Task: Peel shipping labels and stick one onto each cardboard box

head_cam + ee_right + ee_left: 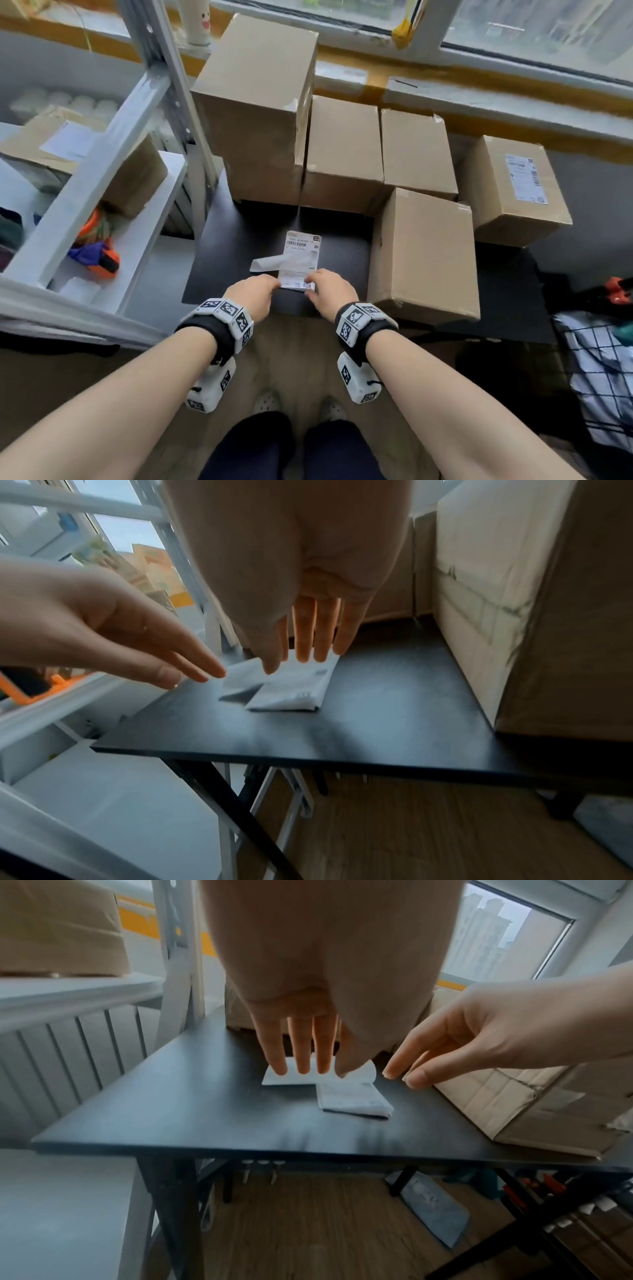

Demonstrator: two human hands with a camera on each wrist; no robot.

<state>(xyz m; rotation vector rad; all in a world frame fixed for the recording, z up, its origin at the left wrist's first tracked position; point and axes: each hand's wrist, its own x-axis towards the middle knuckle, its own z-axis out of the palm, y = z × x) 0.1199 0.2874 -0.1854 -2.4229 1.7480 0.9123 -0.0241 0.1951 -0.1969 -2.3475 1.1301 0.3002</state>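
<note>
Label stack (301, 262) flat on black tabletop (233, 246), near edge, before unlabelled cardboard boxes (344, 150). Thin, limp paper, light, curls easily. Left hand (255, 291) and right hand (330, 287) grips spread, fingers straight over stack's near end, pinching nothing. Best hold: lifted corner.

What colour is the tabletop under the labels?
Black tabletop, matte; the left wrist view shows it best.

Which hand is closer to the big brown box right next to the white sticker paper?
Right. The right hand is at the white label sheet's near edge, beside the plain brown cardboard box; the left hand lies farther away, left of the sheet.
</note>
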